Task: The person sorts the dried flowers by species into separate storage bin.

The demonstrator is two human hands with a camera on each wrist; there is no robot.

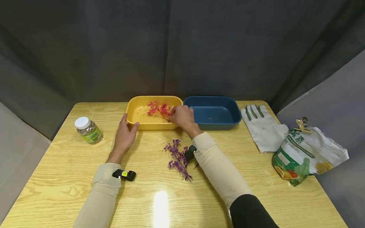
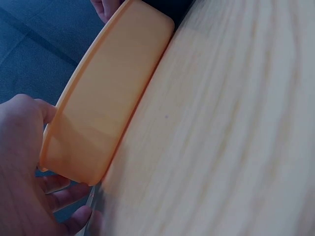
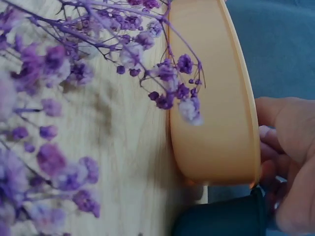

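A yellow bin [image 1: 151, 126] stands at the back of the table. At its left end my left hand [image 1: 124, 136] grips it, thumb over the front rim and fingers along the outer end wall, as the left wrist view shows. Inside the bin lies a sprig of pink dried flowers [image 1: 158, 109]. My right hand [image 1: 182, 116] reaches over the bin's front right corner and pinches the sprig's stems; the fingertips are partly hidden. Beneath my right wrist is a sprig of purple dried flowers [image 1: 178, 160], which looms close in the right wrist view.
A dark blue bin [image 1: 214, 126], with a tiny speck inside, adjoins the yellow one on the right. Farther right are a white glove [image 1: 263, 133] and a bag [image 1: 302, 155] closed with a gold clip [image 1: 302, 125]. On the left stands a white-lidded jar [image 1: 92, 134].
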